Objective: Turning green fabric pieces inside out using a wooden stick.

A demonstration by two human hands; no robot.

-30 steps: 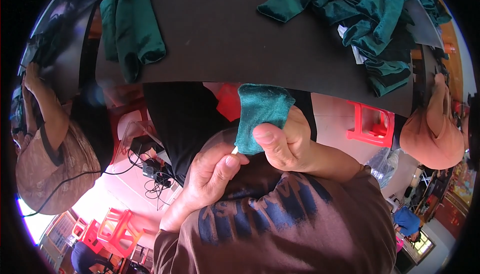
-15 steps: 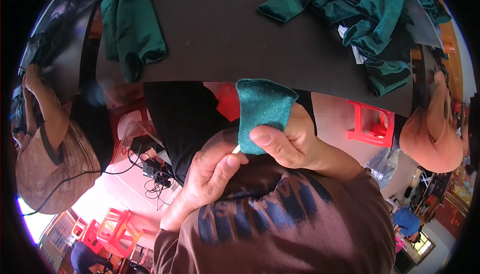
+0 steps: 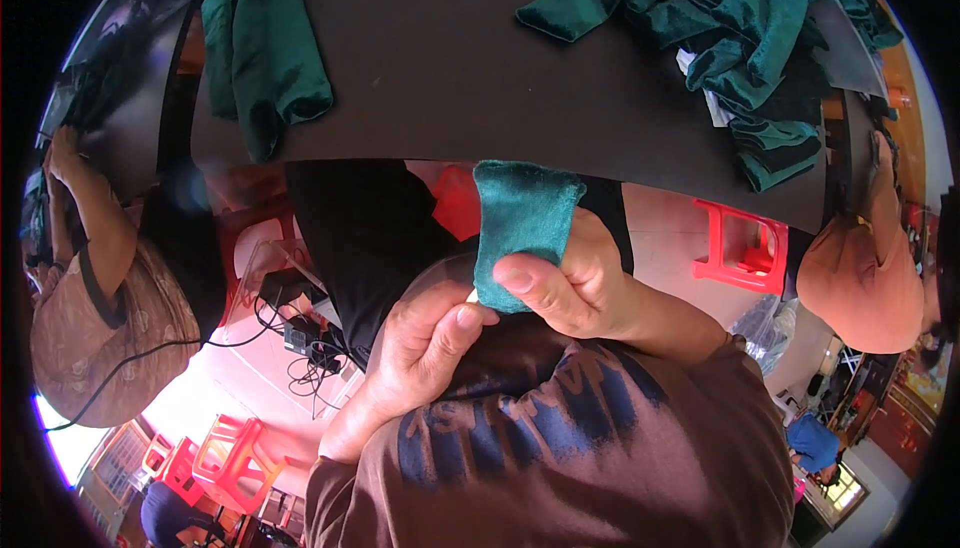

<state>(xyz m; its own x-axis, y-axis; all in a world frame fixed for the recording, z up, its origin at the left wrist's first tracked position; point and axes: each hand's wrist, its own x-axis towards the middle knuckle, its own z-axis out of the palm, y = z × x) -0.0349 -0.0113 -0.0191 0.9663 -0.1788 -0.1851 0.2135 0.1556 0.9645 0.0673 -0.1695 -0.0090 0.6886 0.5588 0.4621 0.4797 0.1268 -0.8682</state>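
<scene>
A small teal-green velvet fabric piece (image 3: 525, 213), pouch-like with a squared top edge, stands up from my right hand (image 3: 580, 293). The thumb presses on its front while the fingers stay behind it. My left hand (image 3: 425, 343) is closed in a pinch at the cloth's lower left corner. Between its thumb and forefinger shows the short pale end of a thin stick (image 3: 473, 298), touching the cloth; the rest of it is hidden. Both hands are held above my lap, just short of the table edge.
Beyond my hands lies a dark table (image 3: 420, 68). Folded green velvet strips (image 3: 270, 58) lie at its left, and a heap of green velvet (image 3: 735, 28) at its right. Co-workers sit on both sides. Red stools (image 3: 740, 248) and a tangle of black cables (image 3: 315, 343) are on the floor.
The velvet piece and my right hand have shifted slightly left, and the cloth's upper right corner has drawn in. Less of the pale stick shows at my left fingertips.
</scene>
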